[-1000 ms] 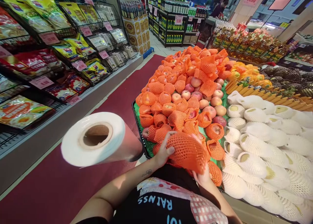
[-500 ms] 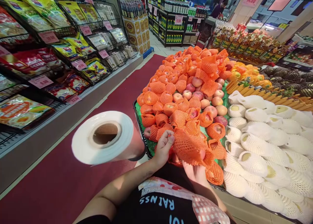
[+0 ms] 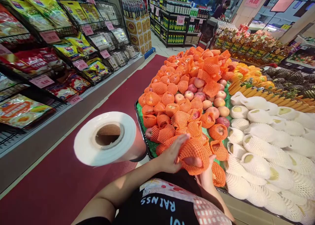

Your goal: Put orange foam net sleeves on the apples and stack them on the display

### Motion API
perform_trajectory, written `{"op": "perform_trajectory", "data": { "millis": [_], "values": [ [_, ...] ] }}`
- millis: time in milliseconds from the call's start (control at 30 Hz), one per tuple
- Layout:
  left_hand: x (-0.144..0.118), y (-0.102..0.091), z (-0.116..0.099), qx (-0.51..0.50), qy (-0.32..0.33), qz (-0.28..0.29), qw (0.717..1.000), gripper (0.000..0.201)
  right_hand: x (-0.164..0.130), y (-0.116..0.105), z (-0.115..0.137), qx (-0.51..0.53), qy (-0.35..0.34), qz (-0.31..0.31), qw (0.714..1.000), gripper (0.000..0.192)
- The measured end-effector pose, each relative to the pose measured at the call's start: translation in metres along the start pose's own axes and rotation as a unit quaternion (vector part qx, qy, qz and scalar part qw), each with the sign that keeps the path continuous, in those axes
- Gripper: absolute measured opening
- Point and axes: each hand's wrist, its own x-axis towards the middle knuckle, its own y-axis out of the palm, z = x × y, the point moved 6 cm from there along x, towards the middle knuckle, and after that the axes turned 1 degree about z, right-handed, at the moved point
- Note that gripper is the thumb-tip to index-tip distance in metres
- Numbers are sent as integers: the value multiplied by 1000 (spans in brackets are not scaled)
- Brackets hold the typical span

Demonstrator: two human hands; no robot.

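Both of my hands hold one apple wrapped in an orange foam net (image 3: pixel 194 156), just in front of my chest at the near edge of the fruit stand. My left hand (image 3: pixel 172 154) cups its left side with the fingers spread over the net. My right hand (image 3: pixel 205 175) supports it from below and from the right. Behind it lies a pile of netted apples (image 3: pixel 182 84), with bare apples (image 3: pixel 211 103) among them, on green matting (image 3: pixel 140 116).
A roll of plastic bags (image 3: pixel 108 139) hangs at the stand's left corner. White-netted fruit (image 3: pixel 268 143) fills the right side. Wire racks of packaged food (image 3: pixel 49 54) line the left of a red carpet aisle (image 3: pixel 73 172). Bottles and shelves stand far back, where a person (image 3: pixel 221 8) is.
The loose orange net that I held spread out now sits snug around the apple, bunched into a ball between my hands. My left hand moved from the net's edge onto its side.
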Motion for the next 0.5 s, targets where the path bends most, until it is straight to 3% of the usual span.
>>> {"op": "perform_trajectory", "data": {
  "millis": [33, 100, 167, 233, 333, 400, 500],
  "values": [
    [-3, 4, -4, 21, 26, 44, 998, 95, 1, -2, 0, 3, 10, -1, 1000, 79],
    [-7, 8, -5, 53, 40, 63, 996, 100, 4, -4, 3, 2, 26, 1, 1000, 78],
    [-8, 8, 2, 74, 27, 27, 997, 100, 6, -5, 12, -22, 17, 11, 1000, 75],
    [-9, 9, 8, 86, 6, -24, 996, 102, 7, -7, 29, -77, -40, 15, 996, 76],
    [-6, 3, 10, 112, -30, -90, 989, 103, 6, -9, 48, -160, -125, 48, 978, 92],
    [2, -2, 8, 142, -31, -66, 987, 100, 7, -13, 47, -183, -138, 63, 971, 102],
    [18, -10, 12, 197, 5, 27, 980, 74, 13, -27, 38, -160, -126, 25, 979, 82]
  ]
}}
